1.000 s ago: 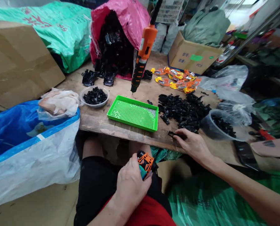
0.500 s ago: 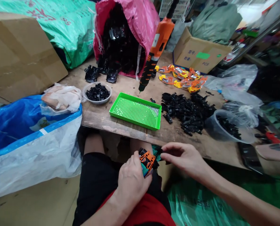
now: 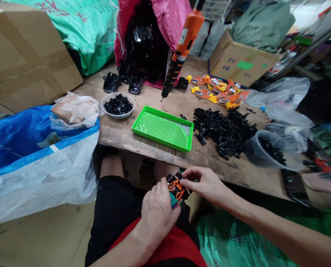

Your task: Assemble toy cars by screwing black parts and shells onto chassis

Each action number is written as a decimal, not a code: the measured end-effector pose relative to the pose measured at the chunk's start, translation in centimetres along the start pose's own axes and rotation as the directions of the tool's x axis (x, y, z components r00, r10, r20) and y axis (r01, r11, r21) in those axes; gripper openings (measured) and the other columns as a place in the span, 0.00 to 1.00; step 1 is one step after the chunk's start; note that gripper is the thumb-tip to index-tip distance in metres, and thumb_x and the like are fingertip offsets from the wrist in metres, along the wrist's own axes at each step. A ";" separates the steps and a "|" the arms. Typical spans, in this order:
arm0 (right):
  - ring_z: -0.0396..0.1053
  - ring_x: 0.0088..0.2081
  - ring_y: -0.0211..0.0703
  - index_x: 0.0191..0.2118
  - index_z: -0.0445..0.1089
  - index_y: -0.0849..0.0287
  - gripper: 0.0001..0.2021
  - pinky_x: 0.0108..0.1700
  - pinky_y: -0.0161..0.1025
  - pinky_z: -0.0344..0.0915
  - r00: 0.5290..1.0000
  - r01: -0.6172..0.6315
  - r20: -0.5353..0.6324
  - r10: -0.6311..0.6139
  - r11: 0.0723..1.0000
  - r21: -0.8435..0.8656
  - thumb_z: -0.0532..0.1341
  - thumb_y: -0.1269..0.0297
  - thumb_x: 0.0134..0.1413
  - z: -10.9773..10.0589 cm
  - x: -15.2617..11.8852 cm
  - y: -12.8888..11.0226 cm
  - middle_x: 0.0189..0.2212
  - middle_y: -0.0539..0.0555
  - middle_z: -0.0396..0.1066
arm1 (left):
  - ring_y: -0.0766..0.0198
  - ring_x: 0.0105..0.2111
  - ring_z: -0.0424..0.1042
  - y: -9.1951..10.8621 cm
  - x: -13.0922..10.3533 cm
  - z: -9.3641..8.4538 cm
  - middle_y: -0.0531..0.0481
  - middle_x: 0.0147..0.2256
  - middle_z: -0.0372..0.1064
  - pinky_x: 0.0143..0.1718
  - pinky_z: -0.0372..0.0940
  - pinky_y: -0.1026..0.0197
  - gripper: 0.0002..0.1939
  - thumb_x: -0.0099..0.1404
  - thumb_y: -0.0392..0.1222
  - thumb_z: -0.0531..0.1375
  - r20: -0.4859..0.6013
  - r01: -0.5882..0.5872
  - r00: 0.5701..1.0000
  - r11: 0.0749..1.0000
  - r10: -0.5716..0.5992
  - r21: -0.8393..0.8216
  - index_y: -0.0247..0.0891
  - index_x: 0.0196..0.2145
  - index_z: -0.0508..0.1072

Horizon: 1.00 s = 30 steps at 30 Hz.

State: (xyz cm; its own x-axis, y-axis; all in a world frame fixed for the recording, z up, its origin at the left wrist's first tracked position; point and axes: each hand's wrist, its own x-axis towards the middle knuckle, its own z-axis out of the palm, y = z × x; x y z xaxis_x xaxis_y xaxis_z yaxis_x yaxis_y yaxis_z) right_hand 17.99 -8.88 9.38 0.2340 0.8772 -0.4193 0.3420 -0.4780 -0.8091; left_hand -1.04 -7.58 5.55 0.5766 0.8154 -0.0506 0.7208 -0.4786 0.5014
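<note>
My left hand (image 3: pixel 158 205) is wrapped round a small toy vehicle (image 3: pixel 177 189) with an orange frame, black parts and a teal section, held over my lap just below the table edge. The fingers of my right hand (image 3: pixel 202 182) are pinched together at the toy's upper right side. They press a small black plastic part (image 3: pixel 179 175) against it, mostly hidden by the fingertips. Beyond my hands, a green perforated tray (image 3: pixel 160 134) with tiny silvery screws (image 3: pixel 184 128) lies on the table. Above it hangs an orange and black electric screwdriver (image 3: pixel 182 48), tip down.
Loose black parts (image 3: pixel 223 129) are heaped right of the tray, beside a tilted clear tub (image 3: pixel 254 148). A bowl (image 3: pixel 104 107) of black pieces stands left. Orange and yellow parts (image 3: pixel 218 89), a pink sack (image 3: pixel 172 18) and cardboard boxes (image 3: pixel 237 63) lie behind.
My right hand has moved left, bringing the black part from beside the toy up against it. My left hand keeps its grip. The view has shifted slightly.
</note>
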 end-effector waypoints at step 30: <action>0.67 0.24 0.36 0.26 0.65 0.56 0.11 0.27 0.34 0.66 0.996 -0.045 0.086 0.035 0.993 0.112 0.69 0.66 0.36 2.0 2.7 -2.7 0.21 0.45 0.69 | 0.52 0.39 0.79 -0.8 0.5 -1.3 0.39 0.43 0.77 0.40 0.73 0.57 0.31 0.63 0.45 0.64 -0.192 0.101 0.977 0.994 -0.092 0.036 0.25 0.58 0.64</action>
State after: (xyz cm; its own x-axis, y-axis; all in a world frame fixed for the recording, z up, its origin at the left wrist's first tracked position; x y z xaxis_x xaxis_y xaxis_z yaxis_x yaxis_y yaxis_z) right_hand 15.84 -5.14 9.60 0.1666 0.8606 -0.4813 0.2271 -0.5085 -0.8305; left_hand -1.82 -6.34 6.24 0.4234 0.9032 0.0698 0.7884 -0.4054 0.4627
